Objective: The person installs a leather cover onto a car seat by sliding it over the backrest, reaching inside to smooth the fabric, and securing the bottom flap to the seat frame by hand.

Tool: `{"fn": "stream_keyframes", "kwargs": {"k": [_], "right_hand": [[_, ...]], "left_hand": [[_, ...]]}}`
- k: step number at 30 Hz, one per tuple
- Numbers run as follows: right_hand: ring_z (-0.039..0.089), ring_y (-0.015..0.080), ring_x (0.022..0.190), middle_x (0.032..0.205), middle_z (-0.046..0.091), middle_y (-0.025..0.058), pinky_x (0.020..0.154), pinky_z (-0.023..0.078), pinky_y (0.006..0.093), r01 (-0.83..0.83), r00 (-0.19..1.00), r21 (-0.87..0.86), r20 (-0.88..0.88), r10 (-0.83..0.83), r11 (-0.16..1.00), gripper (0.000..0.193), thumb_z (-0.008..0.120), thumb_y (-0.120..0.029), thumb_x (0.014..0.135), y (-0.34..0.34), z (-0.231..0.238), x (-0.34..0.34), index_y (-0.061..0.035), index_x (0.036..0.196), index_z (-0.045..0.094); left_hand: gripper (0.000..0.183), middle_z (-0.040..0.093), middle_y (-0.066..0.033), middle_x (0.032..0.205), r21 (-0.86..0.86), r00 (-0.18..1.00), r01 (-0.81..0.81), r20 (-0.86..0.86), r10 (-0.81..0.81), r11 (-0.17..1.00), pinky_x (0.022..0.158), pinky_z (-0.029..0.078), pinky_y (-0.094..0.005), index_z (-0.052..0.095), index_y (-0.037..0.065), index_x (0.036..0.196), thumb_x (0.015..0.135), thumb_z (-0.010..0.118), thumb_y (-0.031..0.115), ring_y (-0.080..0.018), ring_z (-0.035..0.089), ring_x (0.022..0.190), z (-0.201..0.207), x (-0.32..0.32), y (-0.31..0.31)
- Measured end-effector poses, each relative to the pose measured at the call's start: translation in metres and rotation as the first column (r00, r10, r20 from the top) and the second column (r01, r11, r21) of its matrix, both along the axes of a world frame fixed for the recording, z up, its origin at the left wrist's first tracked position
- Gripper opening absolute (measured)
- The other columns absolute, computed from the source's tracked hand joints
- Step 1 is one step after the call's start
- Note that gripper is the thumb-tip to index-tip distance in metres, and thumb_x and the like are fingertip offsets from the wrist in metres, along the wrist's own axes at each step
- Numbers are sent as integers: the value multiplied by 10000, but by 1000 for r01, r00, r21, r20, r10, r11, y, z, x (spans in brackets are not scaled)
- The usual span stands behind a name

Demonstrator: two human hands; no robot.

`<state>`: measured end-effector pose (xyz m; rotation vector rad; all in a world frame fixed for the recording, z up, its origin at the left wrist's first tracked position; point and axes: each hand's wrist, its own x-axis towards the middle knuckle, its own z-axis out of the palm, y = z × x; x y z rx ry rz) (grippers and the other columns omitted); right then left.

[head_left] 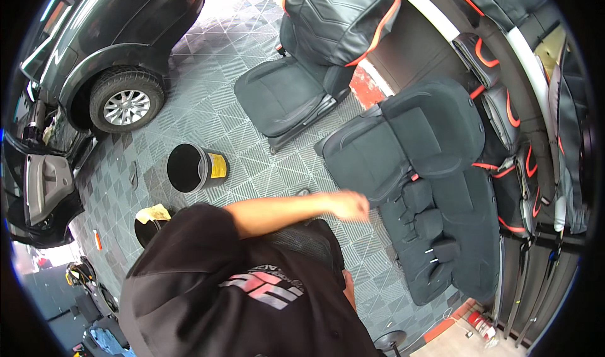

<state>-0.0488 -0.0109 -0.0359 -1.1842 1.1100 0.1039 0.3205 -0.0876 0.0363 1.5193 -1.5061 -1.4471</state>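
Note:
My left arm reaches across my body. My left hand point(348, 206) is smeared by motion above the floor, nearest to the black cloth car seat point(365, 158), so its fingers cannot be read. I see nothing clear in it. A small part of my right hand point(348, 286) shows at the edge of my black shirt; its fingers are hidden. Below my left forearm is a dark mesh-textured surface point(299, 243) whose kind I cannot make out. Past the near seat lies a black rear bench seat point(469, 221) with several headrests point(419, 196) by it.
A front seat point(283, 95) stands ahead, a black cover with red trim point(340, 17) over its backrest. Left are a black bucket point(217, 168), another bucket point(146, 231) with a yellow cloth point(153, 213), and a dark car point(120, 35). Red-trimmed covers point(504, 117) lie at right.

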Motion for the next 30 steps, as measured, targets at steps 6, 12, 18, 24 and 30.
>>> {"fn": "stream_keyframes", "kwargs": {"k": [6,12,18,24,30], "right_hand": [[464,68,594,715,521,-55,534,342,223,-524,840,-100,99,533,846,205,474,-294,1024,-52,16,-7,-130,1066,589],[516,161,838,982,567,-12,725,409,348,-109,918,621,-236,318,776,374,500,-454,990,-65,84,96,-151,1202,558],[411,354,1330,1419,492,134,1032,371,559,448,861,222,-369,-350,866,712,571,-591,898,-24,7,267,-205,1473,400],[473,358,1302,1346,550,200,1118,348,409,-392,919,-309,-172,354,867,564,626,-432,935,-5,-6,383,-19,1315,573],[600,146,896,1069,660,42,712,491,317,42,979,-52,-198,-52,998,548,589,-516,934,-71,-25,422,-67,1248,601]], "left_hand": [[486,674,-253,1086,188,652,-655,630,422,732,930,500,-484,630,-14,1104,889,590,420,-413,639,1064,-27,180,163],[356,685,-243,1068,538,837,-532,455,306,654,888,521,-459,704,19,1010,908,547,322,-386,662,1010,-119,199,367],[514,663,-24,904,830,822,-358,64,565,428,546,517,-268,516,255,1425,920,512,156,-138,629,727,-184,218,468],[362,660,3,833,809,808,-491,285,515,323,375,409,-329,606,215,1300,959,488,240,-146,531,483,-199,413,502],[345,702,-201,925,421,695,-591,699,170,688,881,539,-460,679,80,1158,823,632,150,-379,674,938,-203,571,411]]}}
